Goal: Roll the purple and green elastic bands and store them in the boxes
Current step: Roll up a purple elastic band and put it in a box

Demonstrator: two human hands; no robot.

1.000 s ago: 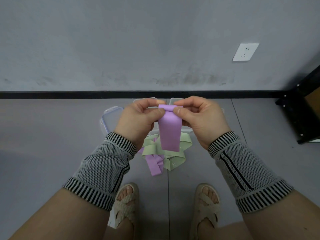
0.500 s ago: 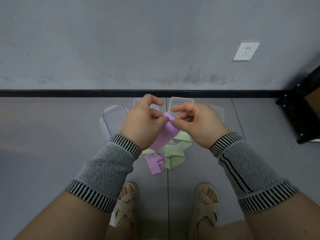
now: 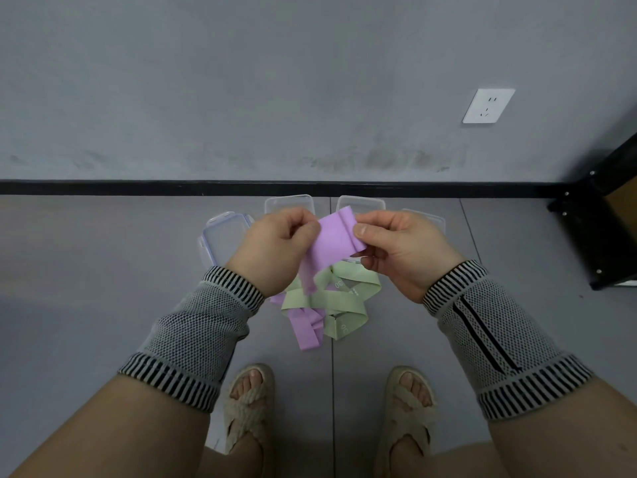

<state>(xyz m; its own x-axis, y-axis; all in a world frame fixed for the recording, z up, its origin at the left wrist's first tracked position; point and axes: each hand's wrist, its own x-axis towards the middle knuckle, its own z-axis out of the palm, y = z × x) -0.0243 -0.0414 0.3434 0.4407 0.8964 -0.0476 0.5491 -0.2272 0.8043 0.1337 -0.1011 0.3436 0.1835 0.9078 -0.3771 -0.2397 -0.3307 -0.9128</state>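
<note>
Purple band (image 3: 332,243) flat, top edge folded, pinched by both hands.

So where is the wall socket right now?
In the head view the white wall socket is at the upper right, on the grey wall above the black skirting strip and up-left of the dark furniture.

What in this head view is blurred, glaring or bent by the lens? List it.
Head view: lighting soft and even, no glare; faint shadows under the hands. Held purple band and both hands, left hand and right hand, are sharp. Wide-angle lens tilts the wall socket and bows the edges.
</note>
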